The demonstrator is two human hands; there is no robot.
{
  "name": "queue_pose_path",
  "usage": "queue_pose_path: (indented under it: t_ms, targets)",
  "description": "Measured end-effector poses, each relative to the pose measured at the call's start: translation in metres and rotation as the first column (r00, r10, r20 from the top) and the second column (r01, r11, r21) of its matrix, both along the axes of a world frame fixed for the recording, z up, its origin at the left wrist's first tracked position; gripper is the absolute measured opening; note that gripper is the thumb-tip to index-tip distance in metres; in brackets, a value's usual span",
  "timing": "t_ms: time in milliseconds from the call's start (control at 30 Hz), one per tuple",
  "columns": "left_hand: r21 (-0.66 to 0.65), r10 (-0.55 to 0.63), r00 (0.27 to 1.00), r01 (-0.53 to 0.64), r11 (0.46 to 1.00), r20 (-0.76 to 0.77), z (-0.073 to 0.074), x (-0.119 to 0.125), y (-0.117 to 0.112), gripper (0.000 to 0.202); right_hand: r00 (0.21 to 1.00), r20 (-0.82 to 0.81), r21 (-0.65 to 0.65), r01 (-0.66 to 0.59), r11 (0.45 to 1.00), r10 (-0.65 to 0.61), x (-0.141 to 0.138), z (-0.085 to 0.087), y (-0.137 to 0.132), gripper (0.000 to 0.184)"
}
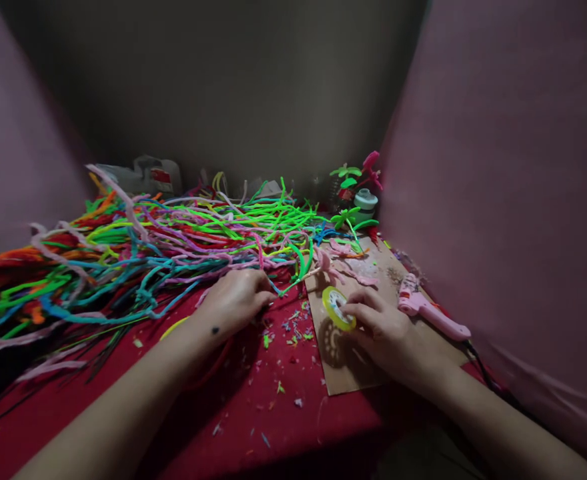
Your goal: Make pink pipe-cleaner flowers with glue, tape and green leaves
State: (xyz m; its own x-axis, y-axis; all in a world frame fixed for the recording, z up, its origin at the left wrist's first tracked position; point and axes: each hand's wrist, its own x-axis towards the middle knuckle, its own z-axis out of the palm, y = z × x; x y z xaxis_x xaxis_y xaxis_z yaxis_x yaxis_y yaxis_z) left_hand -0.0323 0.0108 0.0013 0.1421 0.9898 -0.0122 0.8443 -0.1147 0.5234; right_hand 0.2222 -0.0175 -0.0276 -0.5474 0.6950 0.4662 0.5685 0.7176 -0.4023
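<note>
My left hand (233, 300) rests knuckles-up on the red table cover (253, 427), fingers curled at the edge of a big heap of coloured pipe cleaners (163, 247); what the fingertips hold is hidden. My right hand (383, 330) lies on a brown cardboard sheet (343, 380) and pinches a small yellow-green tape roll (337, 308) held on edge. Pink pipe-cleaner pieces (353, 270) lie on the cardboard just beyond the roll.
A pink glue gun (431, 310) lies right of my right hand, its cord running off the table. Small green and pink pipe-cleaner plants and a pale jar (365, 199) stand at the back right. Coloured snippets (288, 333) litter the cover. Pink walls close in on both sides.
</note>
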Motion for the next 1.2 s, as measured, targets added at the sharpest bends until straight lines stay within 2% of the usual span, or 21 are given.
queue_pose_path:
  t_ms: [67, 133, 200, 300, 467, 567, 633, 700, 733, 800, 867, 933, 1033, 1133, 1200]
  targets:
    - [0.001, -0.027, 0.990, 0.027, 1.000, -0.140, -0.011, 0.003, 0.005, 0.014, 0.986, 0.148, 0.039, 0.076, 0.996, -0.081, 0.001, -0.009, 0.005, 0.015]
    - [0.026, -0.035, 0.986, 0.040, 0.999, -0.162, -0.020, 0.007, 0.006, 0.014, 0.961, 0.241, 0.030, 0.133, 0.991, -0.136, 0.000, -0.011, 0.008, 0.013]
    - [0.070, -0.027, 0.996, 0.033, 0.997, -0.084, -0.023, 0.009, 0.006, 0.015, 0.952, 0.279, -0.026, 0.138, 0.990, -0.126, 0.001, -0.006, 0.009, 0.011]
    - [0.110, -0.031, 0.994, 0.019, 0.994, 0.104, -0.019, 0.008, 0.003, 0.015, 0.954, 0.296, -0.120, 0.089, 0.989, -0.050, 0.002, 0.009, 0.005, 0.017]
    - [0.142, -0.032, 0.939, -0.018, 0.990, 0.341, -0.004, 0.009, -0.007, 0.014, 0.974, 0.208, -0.129, 0.118, 0.985, -0.089, -0.004, 0.024, 0.002, 0.018]
    - [0.175, -0.035, 0.903, -0.045, 0.984, 0.429, -0.001, 0.016, -0.012, 0.013, 0.997, -0.004, -0.253, 0.077, 0.964, -0.081, -0.020, 0.024, 0.007, 0.022]
    - [0.169, -0.032, 0.878, -0.056, 0.984, 0.478, -0.002, 0.023, -0.016, 0.014, 0.966, -0.243, -0.420, -0.026, 0.907, -0.084, -0.034, 0.023, 0.013, 0.025]
    - [0.151, -0.029, 0.857, -0.057, 0.987, 0.515, -0.005, 0.029, -0.019, 0.015, 0.868, -0.481, -0.567, -0.202, 0.799, -0.122, -0.049, 0.022, 0.019, 0.023]
    - [0.146, -0.027, 0.849, -0.059, 0.988, 0.528, -0.006, 0.031, -0.021, 0.015, 0.814, -0.561, -0.599, -0.276, 0.752, -0.149, -0.055, 0.022, 0.022, 0.020]
    - [0.142, -0.018, 0.840, -0.070, 0.987, 0.542, -0.008, 0.034, -0.023, 0.015, 0.739, -0.646, -0.631, -0.375, 0.679, -0.192, -0.065, 0.021, 0.027, 0.017]
    - [0.123, -0.010, 0.831, -0.071, 0.990, 0.556, -0.008, 0.033, -0.023, 0.013, 0.713, -0.660, -0.654, -0.392, 0.647, -0.235, -0.071, 0.020, 0.030, 0.023]
    - [0.064, 0.017, 0.803, -0.068, 0.996, 0.595, -0.004, 0.028, -0.022, 0.013, 0.741, -0.626, -0.660, -0.340, 0.670, -0.241, -0.073, 0.020, 0.032, 0.024]
    - [-0.039, 0.088, 0.682, -0.087, 0.995, 0.726, 0.006, 0.019, -0.019, 0.023, 0.834, -0.526, -0.579, -0.207, 0.789, -0.167, -0.072, 0.024, 0.029, 0.018]
    - [-0.078, 0.096, 0.487, -0.059, 0.995, 0.868, 0.014, 0.014, -0.021, 0.027, 0.923, -0.365, -0.391, -0.035, 0.920, -0.120, -0.071, 0.033, 0.020, 0.015]
    - [-0.105, 0.104, 0.392, -0.018, 0.994, 0.914, 0.017, 0.015, -0.025, 0.028, 0.959, -0.261, -0.210, 0.052, 0.976, -0.107, -0.072, 0.039, 0.014, 0.014]
